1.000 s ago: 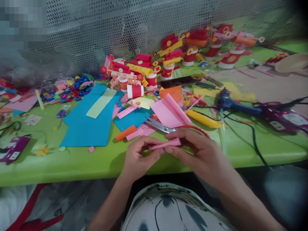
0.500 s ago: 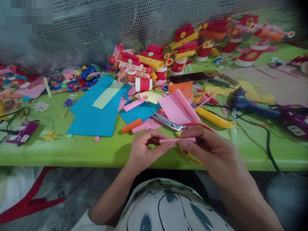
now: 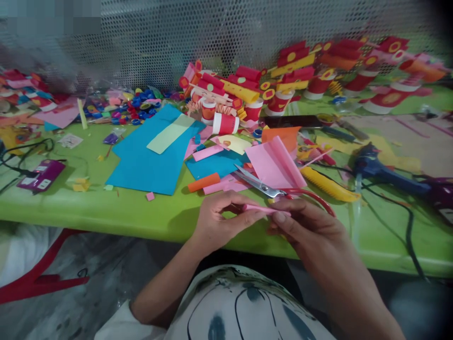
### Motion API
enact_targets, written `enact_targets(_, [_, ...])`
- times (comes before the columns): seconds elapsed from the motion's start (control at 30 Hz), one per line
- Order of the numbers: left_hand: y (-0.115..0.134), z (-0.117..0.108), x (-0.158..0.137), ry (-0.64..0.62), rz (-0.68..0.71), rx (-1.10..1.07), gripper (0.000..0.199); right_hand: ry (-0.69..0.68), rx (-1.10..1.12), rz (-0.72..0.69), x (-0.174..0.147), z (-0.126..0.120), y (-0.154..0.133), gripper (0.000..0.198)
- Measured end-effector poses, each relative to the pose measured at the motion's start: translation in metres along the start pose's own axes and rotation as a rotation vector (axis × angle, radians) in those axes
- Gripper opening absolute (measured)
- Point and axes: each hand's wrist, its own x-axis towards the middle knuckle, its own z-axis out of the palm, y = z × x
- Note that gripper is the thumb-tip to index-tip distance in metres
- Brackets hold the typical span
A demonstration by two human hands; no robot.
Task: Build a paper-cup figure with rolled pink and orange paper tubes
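A thin pink paper roll point(image 3: 255, 208) is pinched between both my hands above the table's front edge. My left hand point(image 3: 221, 219) closes thumb and fingers on its left part. On the right part, my right hand point(image 3: 309, 226) grips it the same way. Just behind my hands lie scissors point(image 3: 262, 185), blades pointing up and left, with a red handle partly covered by my right hand. Beyond the scissors rests a curled pink paper sheet point(image 3: 274, 163). An orange paper roll point(image 3: 204, 182) and pink strips lie left of the scissors.
Blue paper point(image 3: 141, 172) bears a pale green strip point(image 3: 171, 134). Paper-cup figures point(image 3: 226, 123) crowd the back by the perforated panel. A blue glue gun point(image 3: 389, 170) with a black cord lies right; a purple device point(image 3: 42, 175) lies left. A yellow-handled tool point(image 3: 331, 184) sits near my right hand.
The view has shifted, so the table's things appear further right. The pink roll now tilts slightly down to the right, and my right hand has turned a little; both hands keep hold.
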Motion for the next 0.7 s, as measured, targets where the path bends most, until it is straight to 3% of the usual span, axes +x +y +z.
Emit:
enact_targets(0.33, [0.004, 0.001, 0.0, -0.026, -0.038, -0.012, 0.01, 0.092, -0.309, -0.109, -0.011, 0.003, -0.006, 0.018])
enact_targets(0.7, [0.016, 0.002, -0.022, -0.062, -0.163, 0.091, 0.018, -0.015, -0.486, -0.176, -0.021, 0.004, -0.009, 0.022])
